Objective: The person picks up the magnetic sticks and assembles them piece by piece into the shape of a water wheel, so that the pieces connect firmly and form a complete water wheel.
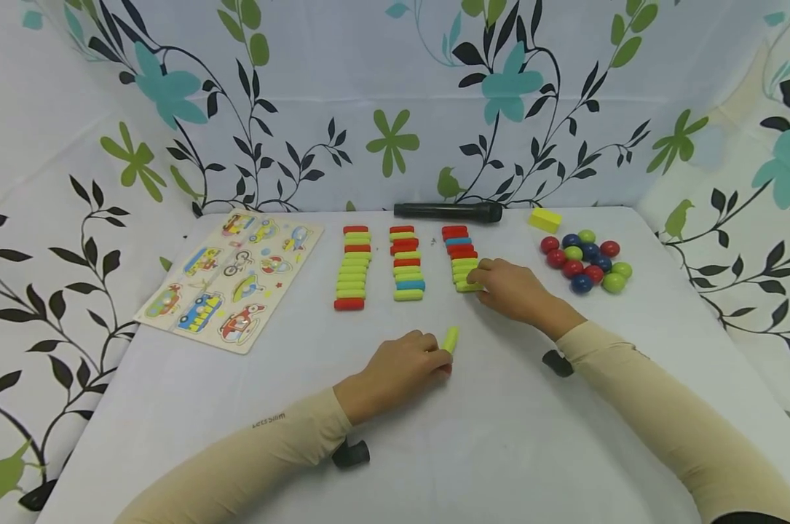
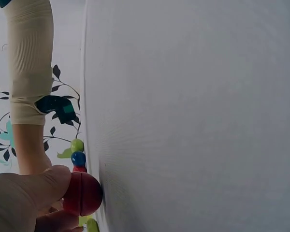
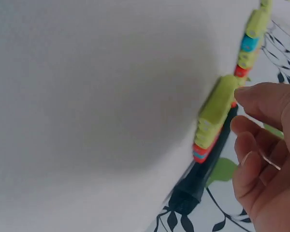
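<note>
My left hand (image 1: 401, 371) is low over the middle of the cloth. In the left wrist view, its thumb and fingers pinch a red ball (image 2: 84, 194) with a seam, close over the cloth; the head view mostly hides it. A lime-green rod (image 1: 451, 339) lies right at those fingertips. Farther forward, my right hand (image 1: 509, 289) is at the near end of the right-hand row of rods (image 1: 460, 247). Its thumb meets the end of a lime-green rod (image 3: 222, 92), while the other fingers are loosely bent and apart from the thumb.
Two more rows, a left row (image 1: 352, 269) and a middle row (image 1: 406, 266), hold red, green and blue rods. A black microphone (image 1: 447, 212) and yellow block (image 1: 544, 220) lie behind. Several coloured balls (image 1: 591, 263) cluster right; a vehicle puzzle board (image 1: 231, 280) lies left.
</note>
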The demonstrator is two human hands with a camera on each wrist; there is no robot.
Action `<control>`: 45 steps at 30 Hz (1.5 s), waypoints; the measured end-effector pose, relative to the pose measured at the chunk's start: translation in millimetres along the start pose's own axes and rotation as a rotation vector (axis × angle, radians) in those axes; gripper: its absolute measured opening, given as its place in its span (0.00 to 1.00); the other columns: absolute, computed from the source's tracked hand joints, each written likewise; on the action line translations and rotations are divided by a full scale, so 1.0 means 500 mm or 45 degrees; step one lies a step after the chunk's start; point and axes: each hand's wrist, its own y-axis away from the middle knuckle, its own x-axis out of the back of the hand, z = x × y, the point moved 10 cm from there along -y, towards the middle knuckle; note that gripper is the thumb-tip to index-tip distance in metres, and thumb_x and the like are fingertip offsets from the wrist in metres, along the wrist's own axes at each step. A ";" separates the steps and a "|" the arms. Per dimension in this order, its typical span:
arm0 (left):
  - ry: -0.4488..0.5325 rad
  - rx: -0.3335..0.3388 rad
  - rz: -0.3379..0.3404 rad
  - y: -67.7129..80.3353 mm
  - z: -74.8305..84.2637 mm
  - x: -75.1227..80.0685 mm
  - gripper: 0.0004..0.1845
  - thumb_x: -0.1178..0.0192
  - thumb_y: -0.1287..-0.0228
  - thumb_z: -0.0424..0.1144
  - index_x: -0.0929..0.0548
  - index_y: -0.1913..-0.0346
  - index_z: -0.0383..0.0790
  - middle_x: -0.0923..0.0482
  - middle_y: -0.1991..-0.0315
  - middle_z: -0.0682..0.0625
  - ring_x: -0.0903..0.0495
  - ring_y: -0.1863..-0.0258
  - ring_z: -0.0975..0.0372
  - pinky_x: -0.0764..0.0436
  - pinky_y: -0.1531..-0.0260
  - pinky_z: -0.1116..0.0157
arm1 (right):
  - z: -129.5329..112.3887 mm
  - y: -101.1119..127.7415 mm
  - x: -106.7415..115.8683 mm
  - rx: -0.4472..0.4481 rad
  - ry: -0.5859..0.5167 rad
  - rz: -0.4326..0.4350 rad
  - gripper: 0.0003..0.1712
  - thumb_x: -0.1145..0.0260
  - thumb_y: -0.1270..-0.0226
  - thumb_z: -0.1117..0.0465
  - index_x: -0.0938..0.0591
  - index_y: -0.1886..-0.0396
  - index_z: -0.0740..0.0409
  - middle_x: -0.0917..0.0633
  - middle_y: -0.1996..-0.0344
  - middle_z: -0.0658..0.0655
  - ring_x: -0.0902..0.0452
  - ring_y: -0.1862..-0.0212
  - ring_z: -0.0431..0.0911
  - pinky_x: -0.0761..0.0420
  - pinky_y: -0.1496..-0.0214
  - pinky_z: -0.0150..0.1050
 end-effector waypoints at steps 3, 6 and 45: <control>0.006 -0.012 0.000 0.004 0.003 -0.001 0.05 0.30 0.33 0.44 0.11 0.56 0.53 0.18 0.65 0.56 0.23 0.65 0.64 0.22 0.73 0.71 | 0.005 -0.013 -0.019 0.002 0.061 -0.017 0.16 0.29 0.33 0.61 0.14 0.46 0.54 0.16 0.55 0.56 0.21 0.53 0.52 0.15 0.55 0.50; 0.016 -0.020 -0.013 0.007 0.005 -0.003 0.06 0.31 0.33 0.45 0.11 0.56 0.52 0.18 0.65 0.56 0.23 0.64 0.64 0.21 0.71 0.72 | 0.007 -0.017 -0.026 -0.019 0.085 -0.009 0.15 0.28 0.33 0.59 0.14 0.49 0.55 0.16 0.58 0.56 0.22 0.56 0.51 0.15 0.57 0.48; -0.079 -0.086 0.002 0.019 0.033 0.012 0.11 0.29 0.35 0.42 0.10 0.53 0.43 0.21 0.67 0.52 0.25 0.67 0.63 0.25 0.70 0.76 | -0.150 0.088 -0.021 0.400 -0.256 -0.322 0.19 0.25 0.36 0.55 0.13 0.45 0.44 0.14 0.54 0.43 0.21 0.52 0.41 0.18 0.49 0.39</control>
